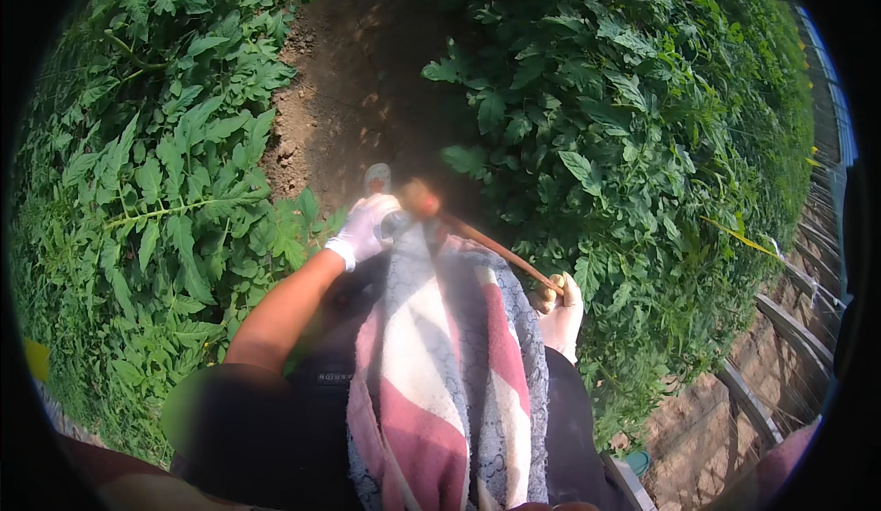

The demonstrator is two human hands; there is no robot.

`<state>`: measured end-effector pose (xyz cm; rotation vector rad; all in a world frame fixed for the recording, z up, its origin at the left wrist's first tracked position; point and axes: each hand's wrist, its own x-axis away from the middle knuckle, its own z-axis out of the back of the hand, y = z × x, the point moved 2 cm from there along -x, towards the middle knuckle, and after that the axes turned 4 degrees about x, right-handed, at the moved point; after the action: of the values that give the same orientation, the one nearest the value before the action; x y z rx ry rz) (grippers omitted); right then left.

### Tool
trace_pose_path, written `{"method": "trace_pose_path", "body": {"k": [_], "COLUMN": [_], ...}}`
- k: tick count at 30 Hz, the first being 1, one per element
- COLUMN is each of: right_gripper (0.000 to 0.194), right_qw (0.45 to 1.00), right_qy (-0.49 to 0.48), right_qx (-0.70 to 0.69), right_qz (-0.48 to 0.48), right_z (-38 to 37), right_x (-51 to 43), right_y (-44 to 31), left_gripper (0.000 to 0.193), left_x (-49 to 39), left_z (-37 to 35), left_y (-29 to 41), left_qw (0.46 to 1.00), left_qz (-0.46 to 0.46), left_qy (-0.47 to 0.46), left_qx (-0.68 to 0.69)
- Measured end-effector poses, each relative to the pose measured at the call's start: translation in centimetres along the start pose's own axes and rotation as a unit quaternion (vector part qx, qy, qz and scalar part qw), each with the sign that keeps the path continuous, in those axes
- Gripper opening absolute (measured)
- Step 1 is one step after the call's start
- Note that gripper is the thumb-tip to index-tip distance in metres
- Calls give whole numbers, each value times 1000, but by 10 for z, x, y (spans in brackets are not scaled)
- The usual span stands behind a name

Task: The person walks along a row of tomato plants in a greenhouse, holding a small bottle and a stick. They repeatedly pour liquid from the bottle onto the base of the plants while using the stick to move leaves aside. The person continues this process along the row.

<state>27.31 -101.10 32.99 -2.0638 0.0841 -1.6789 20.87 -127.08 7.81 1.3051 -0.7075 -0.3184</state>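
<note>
My left hand (pixel 366 227), in a thin white glove, is closed around a small container (pixel 394 224) that looks clear or metallic. Much of that container hides behind the fingers and glare. At the right, my gloved right hand (pixel 561 315) pinches the lower end of a thin brown stick (pixel 499 248) between thumb and fingers. The stick slants up and left to a blurred orange-red tip (pixel 421 200), just right of the container; whether they touch I cannot tell. A pink, white and grey patterned towel (pixel 427 373) hangs down my front between both arms.
Dense leafy plants, apparently tomato, stand at left (pixel 179 153) and right (pixel 606 119). Between them runs a bare soil path (pixel 358 84), with a shoe (pixel 378 175) on it. Slanting poles (pixel 791 329) and a yellow strip (pixel 740 237) are at far right; a green round object (pixel 639 463) lies below.
</note>
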Motion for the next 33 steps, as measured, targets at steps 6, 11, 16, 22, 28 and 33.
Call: {"method": "trace_pose_path", "body": {"k": [6,11,16,22,28,33], "right_gripper": [23,24,24,22,20,19], "right_qw": [996,993,990,991,986,978], "right_qy": [-69,-110,-137,-126,-96,-51], "right_qx": [-28,-19,5,52,137,199], "right_qz": [-44,-48,-28,-1,24,33], "right_z": [10,17,29,35,37,43], "right_x": [-6,-8,-12,-7,-2,-3], "right_y": [-19,-35,-42,-47,-43,-40], "left_gripper": [44,41,48,45,47,42], "left_x": [-9,-10,-9,8,25,38], "left_z": [-1,-12,-32,-54,-81,-112], "left_y": [8,31,54,58,40,17], "left_qw": [999,999,995,987,980,987], "left_qz": [-32,-28,-52,-111,-106,-65], "left_qy": [15,22,8,35,69,101], "left_qx": [-18,-17,-81,-108,-156,-107]}}
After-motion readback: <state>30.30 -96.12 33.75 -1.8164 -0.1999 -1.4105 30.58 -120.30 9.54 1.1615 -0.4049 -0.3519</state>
